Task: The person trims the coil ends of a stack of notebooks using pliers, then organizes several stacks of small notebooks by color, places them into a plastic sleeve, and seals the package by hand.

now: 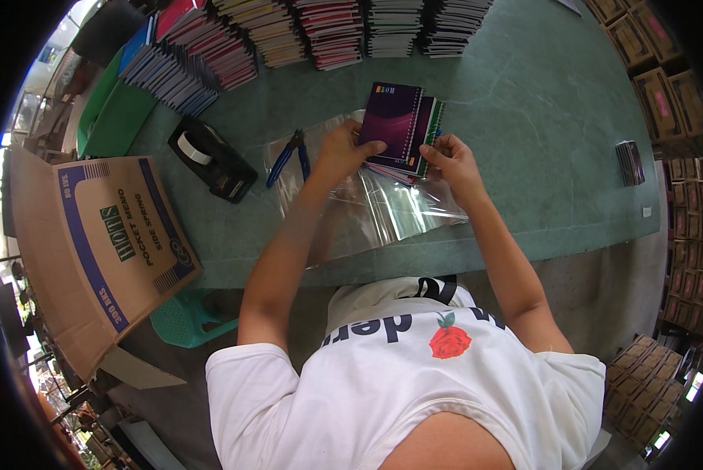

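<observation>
A small purple spiral notebook (391,117) lies fanned over several others of its kind, one with a green edge. My left hand (347,153) grips the left side of this little stack, its thumb on the purple cover. On the right, the fingers of my right hand (453,164) are pinched at the spiral edge of the notebooks below. Clear plastic bags (344,223) are spread flat on the table under the notebooks and both wrists. Blue-handled pliers or cutters (289,157) rest on the plastic, left of my left hand.
Rows of stacked notebooks (328,35) line the far side of the green table (539,125). A black tape dispenser (213,159) sits at left, near an open cardboard box (124,243). A small notebook stack (630,163) stands by the right edge. A green stool (183,319) is below.
</observation>
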`<state>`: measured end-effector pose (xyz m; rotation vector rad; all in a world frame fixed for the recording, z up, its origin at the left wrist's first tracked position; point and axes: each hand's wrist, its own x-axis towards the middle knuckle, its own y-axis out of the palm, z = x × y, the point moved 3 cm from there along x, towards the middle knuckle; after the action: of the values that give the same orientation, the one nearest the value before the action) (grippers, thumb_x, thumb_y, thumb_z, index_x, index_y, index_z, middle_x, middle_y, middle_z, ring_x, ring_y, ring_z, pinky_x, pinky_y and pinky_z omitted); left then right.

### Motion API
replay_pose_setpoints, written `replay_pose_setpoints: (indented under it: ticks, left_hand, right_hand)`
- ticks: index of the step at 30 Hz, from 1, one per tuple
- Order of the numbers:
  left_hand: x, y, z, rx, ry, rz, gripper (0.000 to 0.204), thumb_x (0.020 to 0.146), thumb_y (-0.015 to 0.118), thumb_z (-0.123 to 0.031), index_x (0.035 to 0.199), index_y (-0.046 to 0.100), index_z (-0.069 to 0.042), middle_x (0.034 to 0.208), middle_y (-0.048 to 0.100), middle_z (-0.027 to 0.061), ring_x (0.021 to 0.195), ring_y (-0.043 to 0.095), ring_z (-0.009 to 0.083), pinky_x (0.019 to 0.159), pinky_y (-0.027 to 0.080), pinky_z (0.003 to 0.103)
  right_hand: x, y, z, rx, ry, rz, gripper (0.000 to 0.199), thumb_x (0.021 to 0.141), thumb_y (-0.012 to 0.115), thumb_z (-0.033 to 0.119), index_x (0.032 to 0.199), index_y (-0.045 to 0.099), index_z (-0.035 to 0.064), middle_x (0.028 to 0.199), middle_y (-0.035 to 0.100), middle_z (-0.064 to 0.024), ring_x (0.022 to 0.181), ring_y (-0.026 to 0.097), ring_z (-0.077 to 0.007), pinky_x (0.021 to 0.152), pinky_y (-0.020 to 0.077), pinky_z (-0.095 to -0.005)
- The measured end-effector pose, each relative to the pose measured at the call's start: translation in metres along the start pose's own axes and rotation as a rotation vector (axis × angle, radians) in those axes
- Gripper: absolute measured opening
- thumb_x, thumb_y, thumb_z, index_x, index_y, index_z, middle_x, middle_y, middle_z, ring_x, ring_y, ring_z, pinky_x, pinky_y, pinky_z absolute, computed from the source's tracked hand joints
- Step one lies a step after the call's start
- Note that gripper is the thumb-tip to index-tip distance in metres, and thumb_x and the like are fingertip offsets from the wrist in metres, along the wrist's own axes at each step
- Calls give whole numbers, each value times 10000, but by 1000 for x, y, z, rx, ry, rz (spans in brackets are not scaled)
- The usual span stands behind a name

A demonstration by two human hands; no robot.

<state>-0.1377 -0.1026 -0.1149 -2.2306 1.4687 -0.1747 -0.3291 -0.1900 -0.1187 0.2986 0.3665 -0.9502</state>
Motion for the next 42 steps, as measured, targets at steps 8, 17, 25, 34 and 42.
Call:
replay_pose_setpoints:
  ticks: [8, 17, 25, 34, 42]
  left_hand:
    - [5, -2, -27, -401, -66, 71, 337, 823, 648, -126, 1081, 488, 20, 760, 568, 47, 546, 504, 76, 435, 373, 212]
    - [22, -38, -51, -800, -4, -42, 336, 837, 648, -141, 1075, 469, 15, 791, 573, 51, 567, 516, 98, 463, 389, 229]
    - [16, -32, -50, -761, -20, 65, 304, 847, 637, -172, 1057, 485, -12, 770, 563, 18, 580, 500, 82, 488, 374, 218]
    - [25, -23, -29, -793, -22, 100, 316, 840, 648, -180, 1068, 538, 8, 782, 588, 23, 585, 513, 81, 527, 399, 208]
    - [21, -98, -55, -1072, 223, 92, 216, 894, 581, -161, 1011, 591, 20, 911, 647, 82, 803, 628, 151, 746, 519, 279]
  right_hand:
    - [2, -5, -1, 417, -35, -8, 242, 824, 561, -7, 1051, 481, -28, 949, 601, -110, 844, 626, -189, 745, 537, -325]
    - [-9, -34, -11, 502, 18, 65, 316, 806, 580, -27, 1100, 465, -16, 1030, 587, -139, 916, 615, -208, 830, 524, -375]
    - [-17, -11, -1, 420, 2, 50, 380, 803, 625, -3, 1130, 431, -8, 1041, 587, -131, 942, 613, -225, 828, 533, -401]
    - [-12, -19, -18, 326, -30, -30, 390, 762, 665, 8, 1110, 490, -16, 1002, 602, -95, 924, 597, -173, 813, 506, -319]
    - [7, -31, 110, -638, -304, 328, 250, 695, 655, 50, 929, 620, -30, 787, 642, -54, 700, 588, -122, 644, 472, -260]
